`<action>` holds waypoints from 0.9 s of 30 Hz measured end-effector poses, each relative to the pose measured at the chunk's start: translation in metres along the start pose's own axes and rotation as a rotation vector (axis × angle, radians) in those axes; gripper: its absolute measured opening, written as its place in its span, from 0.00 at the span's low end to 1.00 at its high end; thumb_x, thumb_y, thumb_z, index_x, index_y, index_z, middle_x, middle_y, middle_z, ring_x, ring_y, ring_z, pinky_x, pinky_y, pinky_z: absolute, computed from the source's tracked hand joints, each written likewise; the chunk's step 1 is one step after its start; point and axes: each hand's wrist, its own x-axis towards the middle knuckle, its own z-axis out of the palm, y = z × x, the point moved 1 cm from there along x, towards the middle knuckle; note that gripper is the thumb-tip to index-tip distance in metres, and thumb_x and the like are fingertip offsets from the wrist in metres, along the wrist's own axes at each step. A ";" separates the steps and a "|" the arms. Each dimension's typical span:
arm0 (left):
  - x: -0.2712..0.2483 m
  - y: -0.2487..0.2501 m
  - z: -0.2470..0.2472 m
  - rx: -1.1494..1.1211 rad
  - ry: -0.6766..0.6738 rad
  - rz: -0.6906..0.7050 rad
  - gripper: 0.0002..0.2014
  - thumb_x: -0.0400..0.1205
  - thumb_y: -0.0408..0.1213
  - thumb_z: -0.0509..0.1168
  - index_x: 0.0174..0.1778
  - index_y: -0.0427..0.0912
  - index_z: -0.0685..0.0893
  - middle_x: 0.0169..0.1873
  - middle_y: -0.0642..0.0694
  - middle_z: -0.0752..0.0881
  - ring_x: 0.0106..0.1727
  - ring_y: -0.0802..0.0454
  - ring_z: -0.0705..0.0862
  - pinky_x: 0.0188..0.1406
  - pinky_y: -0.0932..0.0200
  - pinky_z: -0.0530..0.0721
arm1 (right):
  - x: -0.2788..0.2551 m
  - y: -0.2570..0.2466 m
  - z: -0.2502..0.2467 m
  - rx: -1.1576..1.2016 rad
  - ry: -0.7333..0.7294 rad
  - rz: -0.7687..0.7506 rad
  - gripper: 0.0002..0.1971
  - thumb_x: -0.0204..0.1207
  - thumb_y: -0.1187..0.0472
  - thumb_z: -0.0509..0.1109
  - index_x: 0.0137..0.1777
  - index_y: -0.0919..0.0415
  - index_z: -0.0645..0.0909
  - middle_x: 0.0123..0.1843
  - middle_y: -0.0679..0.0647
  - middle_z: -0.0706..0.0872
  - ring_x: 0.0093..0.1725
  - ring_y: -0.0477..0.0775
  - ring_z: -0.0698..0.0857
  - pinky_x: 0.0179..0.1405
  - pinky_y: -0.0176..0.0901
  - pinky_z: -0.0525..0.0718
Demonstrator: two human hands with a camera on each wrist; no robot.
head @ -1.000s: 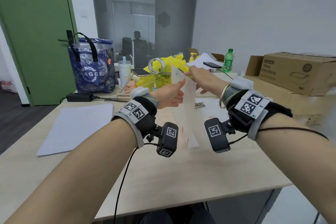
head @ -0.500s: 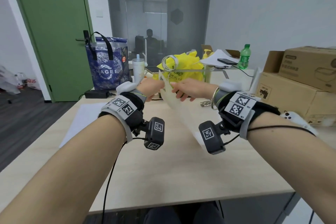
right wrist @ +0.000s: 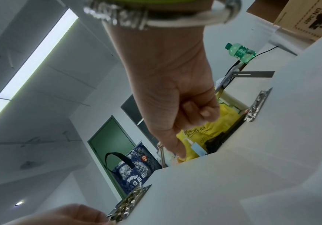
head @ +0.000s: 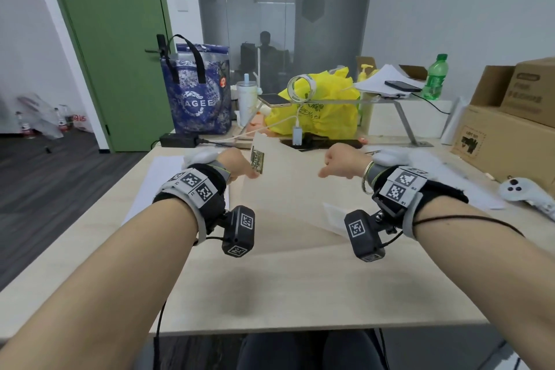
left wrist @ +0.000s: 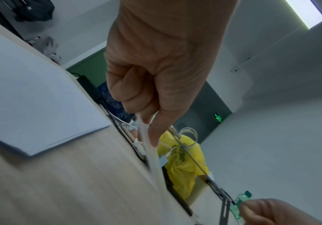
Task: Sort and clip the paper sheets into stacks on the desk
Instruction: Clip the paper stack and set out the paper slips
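While the left hand (head: pixel 237 164) pinches the paper sheaf (head: pixel 288 189) by the metal clip (head: pixel 257 163) on its 9 o'clock edge, raised over the bench (head: pixel 300 279) at 12 o'clock, the right hand (head: pixel 341 162) is curled, grasp indeterminate. Clipping seems done; next, lay the sheaf flat.

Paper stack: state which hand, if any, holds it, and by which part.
The left hand pinches the paper stack at its left edge, beside the clip. Whether the right hand also grips it cannot be told.
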 end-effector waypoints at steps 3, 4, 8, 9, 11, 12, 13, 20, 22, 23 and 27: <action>0.006 -0.011 0.007 0.017 -0.056 -0.014 0.23 0.78 0.42 0.71 0.26 0.38 0.67 0.20 0.42 0.69 0.20 0.48 0.66 0.20 0.61 0.62 | 0.003 0.003 0.007 0.005 0.011 -0.018 0.21 0.71 0.77 0.58 0.22 0.58 0.58 0.23 0.53 0.61 0.22 0.53 0.63 0.18 0.34 0.65; 0.008 -0.013 0.009 0.044 -0.066 -0.021 0.23 0.78 0.43 0.71 0.25 0.38 0.67 0.20 0.42 0.70 0.20 0.48 0.66 0.20 0.61 0.62 | 0.004 0.004 0.011 0.004 0.018 -0.036 0.21 0.69 0.78 0.56 0.22 0.58 0.58 0.23 0.52 0.60 0.22 0.52 0.61 0.17 0.33 0.63; 0.017 -0.023 0.020 0.055 -0.115 -0.065 0.20 0.79 0.42 0.70 0.27 0.38 0.70 0.20 0.44 0.70 0.20 0.49 0.67 0.22 0.62 0.63 | 0.014 0.012 0.028 -0.025 0.021 -0.086 0.21 0.67 0.78 0.59 0.21 0.57 0.58 0.23 0.51 0.62 0.24 0.49 0.61 0.23 0.37 0.56; 0.018 -0.025 0.021 0.072 -0.131 -0.076 0.20 0.79 0.40 0.70 0.26 0.38 0.70 0.21 0.44 0.71 0.21 0.49 0.67 0.24 0.62 0.64 | 0.015 0.013 0.033 -0.043 -0.006 -0.067 0.21 0.68 0.76 0.61 0.20 0.57 0.60 0.22 0.51 0.64 0.24 0.48 0.63 0.23 0.37 0.58; 0.022 -0.029 0.024 0.107 -0.192 -0.077 0.18 0.78 0.33 0.69 0.26 0.38 0.69 0.22 0.44 0.71 0.23 0.49 0.67 0.26 0.63 0.65 | 0.020 0.016 0.043 -0.057 -0.067 -0.027 0.18 0.69 0.70 0.66 0.22 0.57 0.68 0.24 0.50 0.72 0.28 0.49 0.70 0.26 0.37 0.64; 0.021 -0.030 0.023 0.112 -0.209 -0.074 0.14 0.77 0.30 0.68 0.28 0.38 0.71 0.24 0.44 0.72 0.25 0.49 0.68 0.26 0.64 0.65 | 0.021 0.015 0.046 -0.068 -0.096 -0.019 0.14 0.70 0.67 0.68 0.25 0.57 0.73 0.28 0.50 0.77 0.33 0.51 0.76 0.29 0.38 0.69; 0.021 -0.030 0.022 0.129 -0.216 -0.075 0.09 0.76 0.28 0.67 0.33 0.37 0.74 0.27 0.44 0.74 0.28 0.47 0.71 0.27 0.64 0.67 | 0.021 0.014 0.049 -0.084 -0.133 -0.016 0.07 0.71 0.63 0.70 0.32 0.59 0.80 0.37 0.52 0.83 0.42 0.54 0.81 0.36 0.39 0.76; 0.030 -0.032 0.011 0.190 -0.166 0.037 0.09 0.77 0.37 0.72 0.50 0.44 0.80 0.39 0.45 0.83 0.40 0.49 0.79 0.30 0.65 0.75 | 0.028 0.023 0.068 -0.328 -0.378 0.024 0.51 0.62 0.25 0.67 0.79 0.56 0.60 0.78 0.55 0.70 0.75 0.59 0.72 0.72 0.54 0.71; 0.029 -0.033 0.010 0.228 -0.155 0.042 0.10 0.76 0.40 0.74 0.50 0.45 0.84 0.34 0.46 0.81 0.33 0.52 0.76 0.25 0.67 0.71 | 0.029 0.023 0.069 -0.384 -0.390 0.017 0.53 0.62 0.24 0.64 0.81 0.56 0.56 0.79 0.57 0.68 0.77 0.60 0.71 0.72 0.55 0.70; 0.029 -0.033 0.011 0.257 -0.152 0.039 0.11 0.75 0.42 0.74 0.50 0.43 0.85 0.35 0.46 0.81 0.33 0.52 0.75 0.24 0.66 0.69 | 0.029 0.023 0.069 -0.396 -0.396 0.023 0.53 0.64 0.24 0.63 0.82 0.55 0.54 0.81 0.58 0.66 0.78 0.60 0.69 0.73 0.56 0.69; 0.026 -0.037 0.018 0.302 -0.160 0.049 0.24 0.75 0.50 0.74 0.60 0.36 0.86 0.42 0.44 0.83 0.43 0.49 0.78 0.29 0.64 0.72 | 0.028 0.025 0.068 -0.422 -0.414 0.040 0.54 0.66 0.24 0.61 0.85 0.51 0.45 0.85 0.59 0.57 0.82 0.61 0.62 0.79 0.57 0.64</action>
